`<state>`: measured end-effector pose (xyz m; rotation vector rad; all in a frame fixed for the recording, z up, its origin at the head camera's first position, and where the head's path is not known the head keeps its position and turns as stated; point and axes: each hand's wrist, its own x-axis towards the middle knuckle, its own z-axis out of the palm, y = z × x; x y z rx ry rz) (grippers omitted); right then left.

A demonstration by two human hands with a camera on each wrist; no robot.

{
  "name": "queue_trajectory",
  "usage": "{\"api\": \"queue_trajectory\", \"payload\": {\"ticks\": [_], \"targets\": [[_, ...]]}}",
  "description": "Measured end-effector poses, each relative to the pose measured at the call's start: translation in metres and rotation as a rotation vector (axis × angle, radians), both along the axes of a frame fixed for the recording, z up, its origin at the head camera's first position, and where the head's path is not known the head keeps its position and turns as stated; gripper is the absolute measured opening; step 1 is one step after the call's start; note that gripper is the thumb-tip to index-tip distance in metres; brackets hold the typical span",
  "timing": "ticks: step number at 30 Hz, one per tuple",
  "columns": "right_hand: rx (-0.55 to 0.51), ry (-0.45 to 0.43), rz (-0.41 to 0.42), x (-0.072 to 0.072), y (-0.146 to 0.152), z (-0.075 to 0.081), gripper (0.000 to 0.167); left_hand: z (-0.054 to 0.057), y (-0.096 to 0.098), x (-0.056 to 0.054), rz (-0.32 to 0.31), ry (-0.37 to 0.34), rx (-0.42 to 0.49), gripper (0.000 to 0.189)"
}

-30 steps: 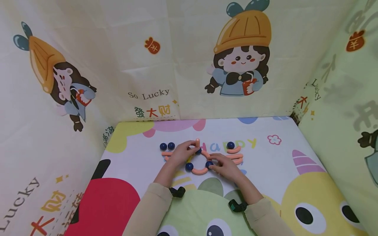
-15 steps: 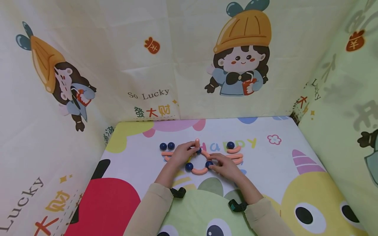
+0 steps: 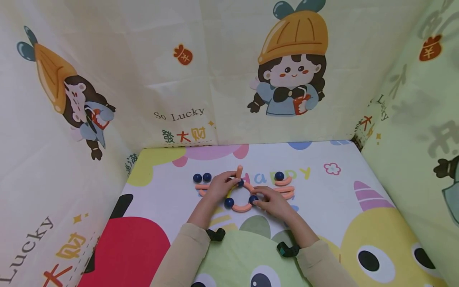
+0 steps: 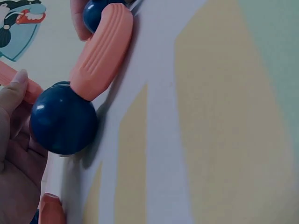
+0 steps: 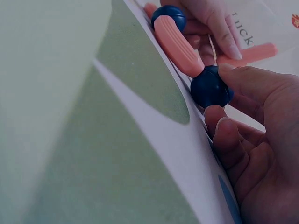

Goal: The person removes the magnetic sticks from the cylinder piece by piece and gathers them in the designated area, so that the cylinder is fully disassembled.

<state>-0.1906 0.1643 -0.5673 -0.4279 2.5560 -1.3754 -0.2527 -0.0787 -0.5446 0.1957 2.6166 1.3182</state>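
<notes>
A ring of pink curved rods [image 3: 242, 208] and navy balls lies mid-table in the head view. My left hand [image 3: 222, 185] is at its far side, pinching a straight pink rod [image 3: 239, 171] that sticks up beside the far navy ball [image 3: 240, 183]. In the right wrist view, the left thumb lies along this rod [image 5: 257, 53]. My right hand [image 3: 274, 202] pinches the ring's right navy ball [image 5: 211, 87] between thumb and fingers. The ring's left navy ball [image 4: 64, 119] joins the near curved rod [image 4: 103, 51]. My left palm hides the ring's left side in the head view.
Two loose navy balls [image 3: 202, 177] and some pink rods [image 3: 202, 186] lie left of the left hand. Right of the ring are another navy ball [image 3: 279, 175], a curved rod [image 3: 284, 181] and more rods [image 3: 288, 191]. Printed cloth walls [image 3: 229, 91] enclose the table.
The straight pink rod at my left fingertips shows a little longer and leans slightly right. Both hands stay in almost the same place, and the view has shifted slightly.
</notes>
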Motion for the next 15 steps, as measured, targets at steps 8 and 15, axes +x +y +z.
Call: {"api": "queue_trajectory", "payload": {"ticks": [8, 15], "targets": [[-0.001, 0.004, 0.003, 0.0, 0.0, -0.003, 0.041, 0.01, -0.017, 0.001, 0.031, 0.016, -0.052, 0.038], [0.012, -0.015, 0.0, 0.001, 0.0, 0.0, 0.04, 0.015, -0.039, 0.01, 0.067, 0.078, -0.037, 0.032]]}}
